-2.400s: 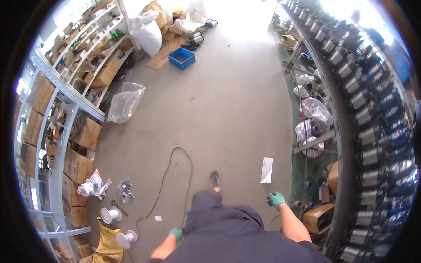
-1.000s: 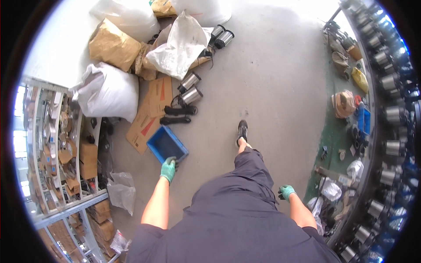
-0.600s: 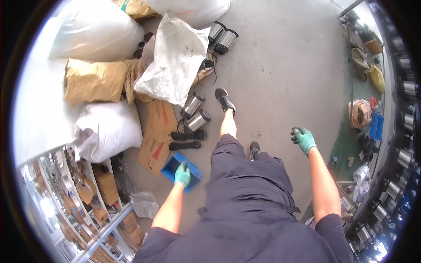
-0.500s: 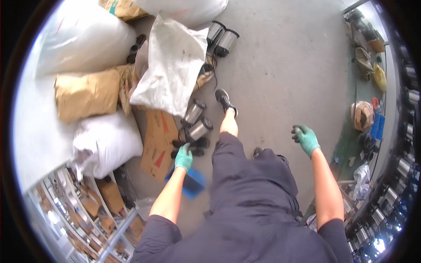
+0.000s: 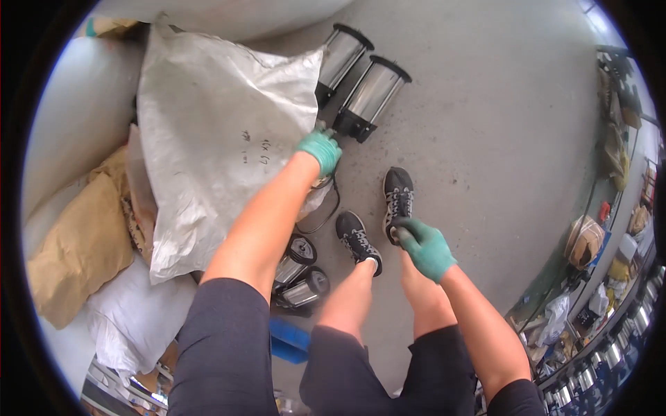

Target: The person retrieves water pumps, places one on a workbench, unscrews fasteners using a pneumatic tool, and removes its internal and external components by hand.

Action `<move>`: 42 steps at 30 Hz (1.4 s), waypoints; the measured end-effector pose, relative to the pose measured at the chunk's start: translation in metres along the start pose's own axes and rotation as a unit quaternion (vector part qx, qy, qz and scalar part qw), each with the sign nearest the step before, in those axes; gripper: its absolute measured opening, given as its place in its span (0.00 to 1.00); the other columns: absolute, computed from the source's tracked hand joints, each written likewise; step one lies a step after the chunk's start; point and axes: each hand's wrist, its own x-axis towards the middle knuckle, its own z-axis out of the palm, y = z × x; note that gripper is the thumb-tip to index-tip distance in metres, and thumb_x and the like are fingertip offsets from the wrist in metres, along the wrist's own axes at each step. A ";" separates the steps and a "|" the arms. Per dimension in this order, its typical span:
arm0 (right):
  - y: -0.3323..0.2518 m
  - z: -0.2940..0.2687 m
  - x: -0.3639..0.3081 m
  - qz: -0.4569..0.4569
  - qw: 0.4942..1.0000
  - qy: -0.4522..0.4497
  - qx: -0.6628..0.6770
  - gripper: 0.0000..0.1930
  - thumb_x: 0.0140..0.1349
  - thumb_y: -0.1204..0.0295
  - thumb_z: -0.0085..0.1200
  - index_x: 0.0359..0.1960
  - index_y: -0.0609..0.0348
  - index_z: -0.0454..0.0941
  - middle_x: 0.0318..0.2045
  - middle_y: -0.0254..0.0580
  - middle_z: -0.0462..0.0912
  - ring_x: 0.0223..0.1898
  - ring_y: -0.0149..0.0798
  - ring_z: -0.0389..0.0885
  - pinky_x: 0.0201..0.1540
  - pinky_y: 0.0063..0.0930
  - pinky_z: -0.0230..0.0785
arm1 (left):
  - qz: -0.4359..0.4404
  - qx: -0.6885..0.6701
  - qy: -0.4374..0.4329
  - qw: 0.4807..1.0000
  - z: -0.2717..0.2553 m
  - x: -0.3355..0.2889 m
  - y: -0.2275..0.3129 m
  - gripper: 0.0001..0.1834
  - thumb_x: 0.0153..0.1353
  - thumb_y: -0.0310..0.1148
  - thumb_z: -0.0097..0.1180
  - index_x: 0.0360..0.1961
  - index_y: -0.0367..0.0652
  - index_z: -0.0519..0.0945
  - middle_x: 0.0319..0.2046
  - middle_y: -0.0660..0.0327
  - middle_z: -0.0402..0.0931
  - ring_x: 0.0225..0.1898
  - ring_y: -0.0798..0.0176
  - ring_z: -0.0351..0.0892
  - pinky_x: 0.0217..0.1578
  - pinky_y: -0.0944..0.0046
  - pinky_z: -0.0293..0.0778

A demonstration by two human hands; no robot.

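Both my hands wear green gloves with dark fingers. My left hand [image 5: 320,149] is at the right edge of a large white woven sack [image 5: 215,132], near the black ends of two shiny metal cylinders [image 5: 368,90] on the floor. Its fingertips are partly hidden, so I cannot see whether they grip the sack or something beside it. In front of my body hangs my right hand [image 5: 424,248], over my shoe [image 5: 398,194], with its fingers loosely bent and nothing visible in them. A black cable [image 5: 333,215] loops out from under the sack.
More metal cylinders [image 5: 300,288] lie left of my feet, close to a blue bin [image 5: 288,340]. A brown paper sack [image 5: 83,249] and a white sack [image 5: 139,312] are stacked at the left. Along the right stands a rack [image 5: 596,326] with parts, beyond a wrapped brown bundle [image 5: 584,240].
I have stepped forward and bent closer to the sack and cylinders. My left hand has moved forward to the sack's edge; my right hand has come inward over my shoe.
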 end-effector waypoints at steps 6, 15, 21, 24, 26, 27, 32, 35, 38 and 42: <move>0.051 0.050 0.154 0.049 0.996 -0.065 -0.024 0.20 0.71 0.63 0.52 0.59 0.58 0.80 0.48 0.58 0.86 0.49 0.51 0.86 0.54 0.39 0.75 | -0.332 -0.192 -0.012 0.924 0.086 -0.070 -0.111 0.15 0.67 0.35 0.50 0.40 0.41 0.87 0.46 0.43 0.84 0.45 0.43 0.85 0.47 0.44 0.80; 0.061 0.148 0.303 0.022 0.994 0.063 0.088 0.27 0.65 0.62 0.59 0.62 0.63 0.76 0.52 0.59 0.85 0.52 0.52 0.85 0.57 0.37 0.74 | -0.543 -0.250 0.155 0.786 0.178 -0.197 -0.178 0.20 0.64 0.38 0.54 0.54 0.45 0.83 0.52 0.48 0.83 0.53 0.44 0.82 0.56 0.51 0.76; 0.038 0.157 0.326 0.109 0.976 -0.053 0.184 0.22 0.71 0.64 0.54 0.60 0.67 0.76 0.50 0.46 0.85 0.51 0.45 0.79 0.58 0.35 0.69 | -0.371 -0.252 0.323 0.833 0.109 -0.085 -0.050 0.16 0.61 0.30 0.56 0.50 0.42 0.81 0.49 0.48 0.80 0.52 0.44 0.78 0.61 0.42 0.68; 0.059 0.143 0.321 -0.049 0.998 0.045 0.022 0.20 0.74 0.57 0.48 0.53 0.62 0.80 0.41 0.46 0.84 0.43 0.43 0.80 0.51 0.34 0.72 | -0.384 -0.554 0.298 0.676 0.083 -0.028 -0.010 0.14 0.65 0.29 0.56 0.50 0.38 0.82 0.49 0.45 0.81 0.51 0.41 0.80 0.55 0.49 0.75; 0.068 0.131 0.308 -0.039 0.999 0.020 0.023 0.19 0.75 0.55 0.45 0.44 0.58 0.81 0.34 0.45 0.82 0.33 0.42 0.80 0.39 0.36 0.74 | -0.354 -0.650 0.222 0.634 0.069 -0.008 0.007 0.17 0.70 0.37 0.56 0.51 0.35 0.82 0.45 0.43 0.84 0.46 0.40 0.83 0.51 0.52 0.77; 0.060 0.128 0.303 -0.017 0.999 -0.018 0.026 0.18 0.74 0.56 0.45 0.45 0.59 0.80 0.34 0.46 0.83 0.32 0.43 0.81 0.38 0.38 0.74 | -0.347 -0.684 0.129 0.629 0.066 -0.004 0.006 0.21 0.73 0.42 0.52 0.55 0.34 0.80 0.49 0.41 0.83 0.52 0.42 0.83 0.54 0.54 0.75; 0.039 0.125 0.260 0.016 0.991 -0.109 -0.079 0.23 0.70 0.60 0.51 0.59 0.63 0.71 0.44 0.56 0.86 0.43 0.55 0.86 0.48 0.45 0.76 | -0.300 -0.886 -0.022 0.352 0.076 0.045 0.053 0.23 0.75 0.43 0.50 0.61 0.36 0.78 0.49 0.58 0.82 0.50 0.61 0.78 0.56 0.62 0.71; 0.024 0.085 0.242 -0.033 0.956 -0.211 -0.199 0.25 0.68 0.60 0.51 0.62 0.63 0.70 0.48 0.62 0.85 0.48 0.60 0.84 0.54 0.46 0.74 | -0.355 -0.886 0.064 0.289 0.091 0.054 0.078 0.21 0.74 0.39 0.52 0.62 0.37 0.76 0.44 0.58 0.82 0.44 0.61 0.79 0.49 0.61 0.74; -0.025 -0.005 0.230 -0.069 0.959 -0.089 -0.261 0.16 0.63 0.62 0.53 0.47 0.55 0.84 0.47 0.57 0.85 0.49 0.59 0.84 0.54 0.49 0.76 | -0.391 -0.885 0.053 0.246 0.089 0.060 0.087 0.20 0.74 0.36 0.51 0.64 0.45 0.75 0.36 0.63 0.78 0.31 0.67 0.74 0.30 0.63 0.74; -0.037 -0.108 0.287 -0.235 0.900 0.250 -0.267 0.20 0.64 0.63 0.60 0.54 0.57 0.79 0.45 0.56 0.83 0.52 0.61 0.81 0.56 0.48 0.74 | -0.453 -0.831 0.071 0.314 0.074 0.068 0.088 0.21 0.76 0.39 0.48 0.68 0.53 0.73 0.33 0.65 0.77 0.27 0.71 0.70 0.24 0.67 0.71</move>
